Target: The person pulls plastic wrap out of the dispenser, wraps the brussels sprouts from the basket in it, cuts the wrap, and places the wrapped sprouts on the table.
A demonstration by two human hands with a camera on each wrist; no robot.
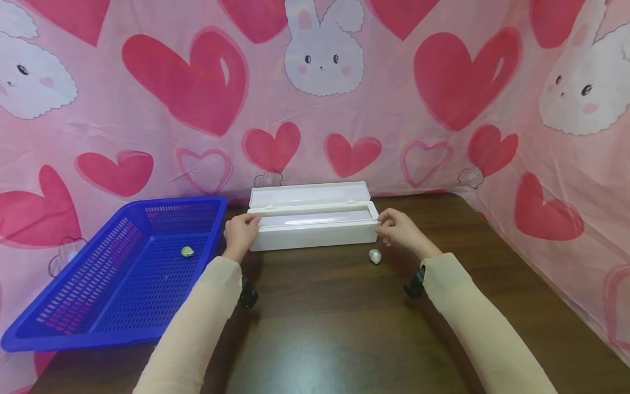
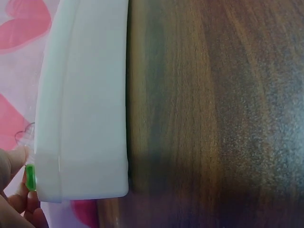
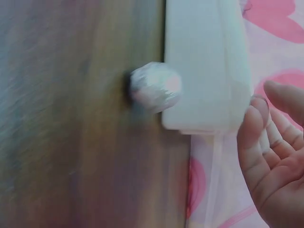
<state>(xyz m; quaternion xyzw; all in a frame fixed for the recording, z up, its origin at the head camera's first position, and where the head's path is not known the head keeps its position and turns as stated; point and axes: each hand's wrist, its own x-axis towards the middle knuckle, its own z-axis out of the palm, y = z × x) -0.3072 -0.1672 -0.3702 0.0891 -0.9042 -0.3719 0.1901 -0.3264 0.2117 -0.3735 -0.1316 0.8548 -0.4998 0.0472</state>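
A long white box (image 1: 315, 236) stands with its lid (image 1: 310, 193) raised, a pale strip inside. At its left end is my left hand (image 1: 241, 235); in the left wrist view the thumb and fingers (image 2: 18, 202) close around a small green piece (image 2: 30, 177) beside the box (image 2: 92, 104). My right hand (image 1: 401, 230) is at the right end, fingers bent loosely and thumb apart in the right wrist view, fingertips (image 3: 251, 121) by the box's edge (image 3: 204, 71); whether they touch it I cannot tell. A shiny silvery ball (image 1: 375, 256) lies in front of the box's right end.
On the left stands a blue perforated basket (image 1: 219, 219) with a small green-and-white item (image 1: 187, 251) inside. Behind the brown wooden table (image 1: 315, 328) hangs a pink cloth (image 1: 384, 109) with hearts and rabbits, which also runs down the right side.
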